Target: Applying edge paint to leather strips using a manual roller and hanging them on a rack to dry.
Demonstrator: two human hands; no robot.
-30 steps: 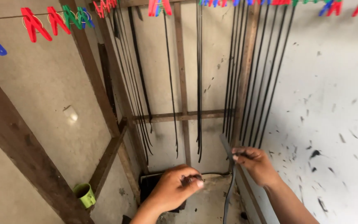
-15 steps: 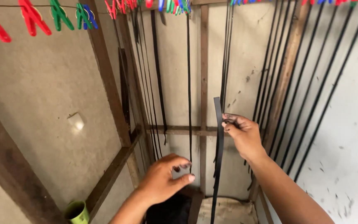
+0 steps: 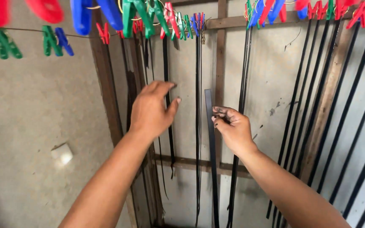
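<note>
The right hand (image 3: pixel 233 128) pinches a long, flat black strip (image 3: pixel 211 160) near its top end; its grip is narrow, thumb and fingertips pressed on the strip, which hangs straight down from the hand and runs out of view at the bottom. This strip hangs just right of a bundle of thin black strips (image 3: pixel 198 126) that is clipped to the wire line (image 3: pixel 30 33) overhead.

The left hand (image 3: pixel 152 110) is raised to the left of that bundle with its grip wide, fingers loosely spread and holding nothing; its fingertips lie at or in front of another hanging black strip (image 3: pixel 166 67), though contact cannot be told.

Red, green and blue plastic clothes pegs (image 3: pixel 142 14) sit along the wire line above the bundle. More black strips (image 3: pixel 317 105) hang well to its right, against the pale wall with brown wooden battens (image 3: pixel 221 55).
</note>
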